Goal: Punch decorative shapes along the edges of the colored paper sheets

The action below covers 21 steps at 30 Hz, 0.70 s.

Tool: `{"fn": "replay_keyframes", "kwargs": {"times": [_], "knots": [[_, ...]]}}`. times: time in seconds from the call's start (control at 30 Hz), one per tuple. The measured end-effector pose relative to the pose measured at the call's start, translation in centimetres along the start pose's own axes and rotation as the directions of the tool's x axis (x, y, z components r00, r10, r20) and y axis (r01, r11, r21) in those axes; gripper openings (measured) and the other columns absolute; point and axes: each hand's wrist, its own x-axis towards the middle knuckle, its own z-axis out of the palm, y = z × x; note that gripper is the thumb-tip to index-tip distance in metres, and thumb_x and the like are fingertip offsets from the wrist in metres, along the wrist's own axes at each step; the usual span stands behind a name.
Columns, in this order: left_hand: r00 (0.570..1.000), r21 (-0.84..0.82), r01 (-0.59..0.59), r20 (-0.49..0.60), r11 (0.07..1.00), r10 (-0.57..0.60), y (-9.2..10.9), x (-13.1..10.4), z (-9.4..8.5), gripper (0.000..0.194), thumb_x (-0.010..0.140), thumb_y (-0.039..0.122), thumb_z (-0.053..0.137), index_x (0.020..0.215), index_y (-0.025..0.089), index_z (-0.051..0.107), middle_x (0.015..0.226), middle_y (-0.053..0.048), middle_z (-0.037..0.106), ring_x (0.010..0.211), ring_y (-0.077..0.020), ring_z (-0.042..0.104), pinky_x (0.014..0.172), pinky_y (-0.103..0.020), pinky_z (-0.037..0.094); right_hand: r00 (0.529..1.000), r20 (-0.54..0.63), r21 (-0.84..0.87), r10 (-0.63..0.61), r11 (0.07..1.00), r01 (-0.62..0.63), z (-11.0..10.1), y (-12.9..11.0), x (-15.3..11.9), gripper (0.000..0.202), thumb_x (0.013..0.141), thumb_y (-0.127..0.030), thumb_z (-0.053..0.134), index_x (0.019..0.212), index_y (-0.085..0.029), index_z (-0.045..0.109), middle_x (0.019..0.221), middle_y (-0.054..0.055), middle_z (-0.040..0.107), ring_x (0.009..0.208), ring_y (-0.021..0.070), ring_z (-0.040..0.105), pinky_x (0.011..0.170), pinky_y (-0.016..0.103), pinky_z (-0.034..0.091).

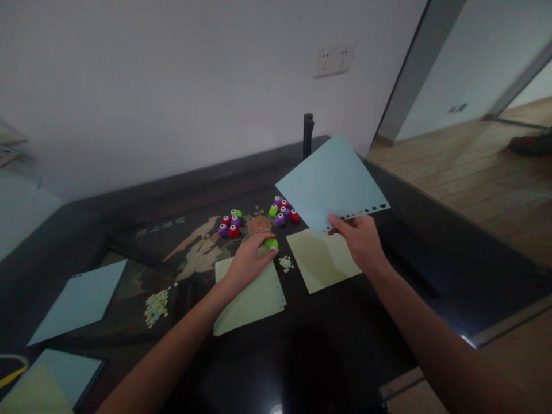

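My left hand [253, 259] grips a small green craft punch [271, 244] with a round white top, above a stack of pale green paper [250, 296]. My right hand [359, 237] pinches the lower edge of a light blue sheet [332, 178], which is lifted and tilted; a row of small cut-out shapes runs along that edge. Under it lies a yellow-green sheet [319, 267]. Between the papers sits a little pile of paper bits [286, 264]. Red, purple and green punches stand in two groups, one at centre [233, 230] and one further right [280, 219].
On the left lie a blue sheet [81, 296], a larger heap of paper bits [156, 306] and more stacked papers [75, 371]. A black upright post [307, 135] rises at the dark table's back edge, before the wall. A wooden floor [461, 167] shows at right.
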Motion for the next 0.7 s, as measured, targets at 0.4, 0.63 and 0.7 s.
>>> {"fn": "replay_keyframes", "kwargs": {"times": [0.4, 0.63, 0.7], "knots": [[0.982, 0.079, 0.188, -0.034, 0.979, -0.186, -2.6, 6.6, 1.7, 0.027, 0.078, 0.034, 0.061, 0.095, 0.014, 0.067, 0.088, -0.008, 0.070, 0.079, -0.0213, 0.063, 0.073, -0.030, 0.048, 1.000, -0.004, 0.018, 0.016, 1.000, -0.016, -0.5, 0.2, 0.5, 0.024, 0.062, -0.035, 0.072, 0.062, -0.013, 0.064, 0.063, 0.007, 0.067, 0.056, 0.0177, 0.061, 0.057, 0.032, 0.051], [0.970, 0.103, 0.235, -0.086, 0.966, -0.227, -3.0, 8.3, 2.1, 0.030, 0.081, 0.035, 0.057, 0.099, 0.012, 0.066, 0.083, -0.010, 0.069, 0.076, -0.0217, 0.063, 0.070, -0.031, 0.048, 0.999, 0.028, 0.113, 0.015, 0.993, -0.018, -0.4, 0.5, 0.6, 0.027, 0.063, -0.037, 0.074, 0.070, -0.012, 0.066, 0.066, 0.005, 0.067, 0.056, 0.0155, 0.059, 0.055, 0.030, 0.052], [0.971, 0.116, 0.229, -0.100, 0.966, -0.218, -3.2, 8.7, 2.3, 0.030, 0.082, 0.034, 0.056, 0.098, 0.011, 0.067, 0.088, -0.012, 0.069, 0.079, -0.0221, 0.063, 0.072, -0.032, 0.048, 0.999, 0.039, 0.095, 0.025, 0.995, -0.029, -0.3, 0.4, 0.6, 0.027, 0.063, -0.038, 0.074, 0.067, -0.012, 0.065, 0.064, 0.005, 0.066, 0.055, 0.0157, 0.060, 0.054, 0.031, 0.051]]}}
